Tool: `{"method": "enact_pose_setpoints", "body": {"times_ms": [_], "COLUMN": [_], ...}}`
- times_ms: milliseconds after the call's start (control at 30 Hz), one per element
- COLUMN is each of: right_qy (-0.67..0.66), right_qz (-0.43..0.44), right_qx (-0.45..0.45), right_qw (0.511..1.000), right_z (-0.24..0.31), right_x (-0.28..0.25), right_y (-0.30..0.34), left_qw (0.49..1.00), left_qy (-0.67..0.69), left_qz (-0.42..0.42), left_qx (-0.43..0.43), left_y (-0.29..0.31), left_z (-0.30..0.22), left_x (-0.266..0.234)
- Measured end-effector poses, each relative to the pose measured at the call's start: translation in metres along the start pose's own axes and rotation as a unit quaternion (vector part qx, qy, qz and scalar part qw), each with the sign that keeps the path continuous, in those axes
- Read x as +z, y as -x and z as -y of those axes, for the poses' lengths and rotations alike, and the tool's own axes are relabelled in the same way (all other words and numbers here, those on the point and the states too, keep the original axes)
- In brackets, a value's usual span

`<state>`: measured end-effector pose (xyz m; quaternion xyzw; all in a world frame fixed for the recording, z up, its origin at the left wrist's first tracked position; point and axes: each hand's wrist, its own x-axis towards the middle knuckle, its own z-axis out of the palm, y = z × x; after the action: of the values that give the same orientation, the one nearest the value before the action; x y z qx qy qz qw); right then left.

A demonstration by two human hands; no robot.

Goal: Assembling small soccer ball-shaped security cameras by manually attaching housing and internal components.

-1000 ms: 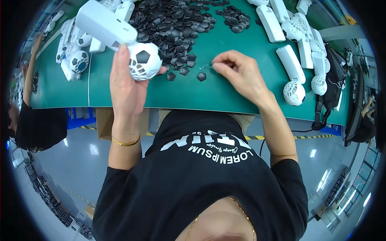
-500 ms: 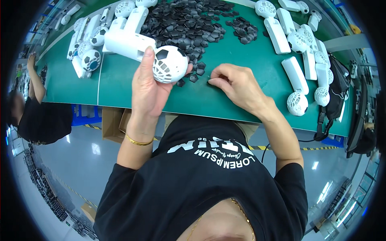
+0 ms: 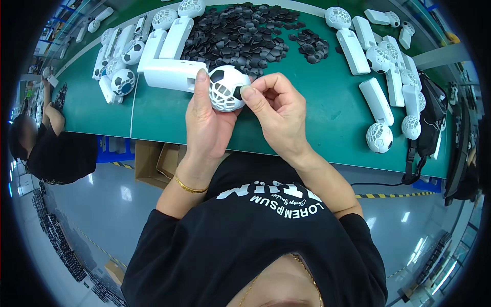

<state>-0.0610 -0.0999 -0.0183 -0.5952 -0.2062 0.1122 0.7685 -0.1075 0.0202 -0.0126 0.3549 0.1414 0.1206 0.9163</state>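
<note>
My left hand (image 3: pixel 208 120) is closed around a white device with a ball-shaped head (image 3: pixel 223 97) and a long box-like body (image 3: pixel 171 75), held above the near part of the table. Black pentagon patches sit on the ball, and part of its shell is an open lattice. My right hand (image 3: pixel 280 110) pinches a small black pentagon piece (image 3: pixel 238 92) between thumb and forefinger, against the ball's right side. Its other fingers are curled in. Beyond both hands spreads a heap of loose black pentagon pieces (image 3: pixel 240 38).
Similar white devices lie in groups at the left (image 3: pixel 123 82) and right (image 3: pixel 376 100) of the green table (image 3: pixel 327 123). A black bag (image 3: pixel 429 117) rests at the right edge. Below the table stands a cardboard box (image 3: pixel 147 163). Another person (image 3: pixel 59 148) works at far left.
My right hand has moved left and up from the tabletop to the ball, bringing a black pentagon piece against it. My left hand and the device have shifted slightly right.
</note>
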Motion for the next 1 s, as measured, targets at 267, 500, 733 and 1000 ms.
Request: {"method": "enact_pose_setpoints", "body": {"times_ms": [267, 500, 733, 1000], "right_qy": [0.012, 0.045, 0.203, 0.450], "right_qz": [0.050, 0.152, 0.076, 0.145], "right_qx": [0.032, 0.158, 0.074, -0.181], "right_qw": [0.998, 0.975, 0.973, 0.862], "right_z": [0.000, 0.010, -0.005, -0.016], "right_x": [-0.007, -0.017, -0.051, -0.038], "right_y": [-0.013, -0.033, -0.027, -0.010], "left_qw": [0.996, 0.990, 0.980, 0.987], "left_qy": [-0.063, -0.103, -0.094, -0.077], "left_qz": [-0.003, -0.016, -0.020, -0.042], "left_qx": [0.061, 0.099, 0.172, 0.136], "left_y": [0.001, 0.001, -0.017, -0.012], "left_z": [-0.004, -0.012, -0.041, -0.035], "left_x": [-0.007, -0.004, -0.016, -0.030]}}
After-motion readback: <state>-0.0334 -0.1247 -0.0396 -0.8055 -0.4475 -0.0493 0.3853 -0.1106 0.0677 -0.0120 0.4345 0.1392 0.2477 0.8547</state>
